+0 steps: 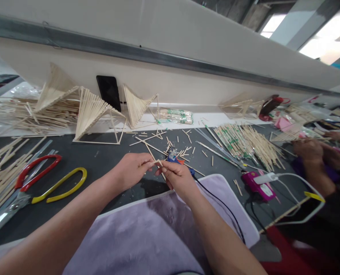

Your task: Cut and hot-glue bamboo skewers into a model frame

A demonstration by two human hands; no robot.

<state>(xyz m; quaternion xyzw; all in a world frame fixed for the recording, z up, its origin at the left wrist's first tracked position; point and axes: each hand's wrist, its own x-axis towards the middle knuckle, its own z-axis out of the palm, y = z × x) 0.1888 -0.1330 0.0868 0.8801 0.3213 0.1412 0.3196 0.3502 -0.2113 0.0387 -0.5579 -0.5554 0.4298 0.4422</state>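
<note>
In the middle of the head view my left hand (134, 167) and my right hand (181, 177) meet, fingertips pinched close together. Both are closed on thin wooden sticks (150, 152), which join at an angle between the fingers. The exact joint is partly covered by the fingertips. Just beyond my right hand lies a blue glue gun (173, 153), its body partly hidden; a black cable runs from it toward me. Short cut stick pieces (184, 153) are scattered around the gun on the dark tabletop (107, 158).
Large scissors (26, 198) with red and yellow handles lie at left beside loose sticks. Twisted stick frames (91, 110) and a phone (109, 91) stand along the wall. Stick bundles (235, 141) and a magenta power adapter (260, 186) lie right, near another person's hands (310, 152). A lilac cloth (135, 233) covers the front.
</note>
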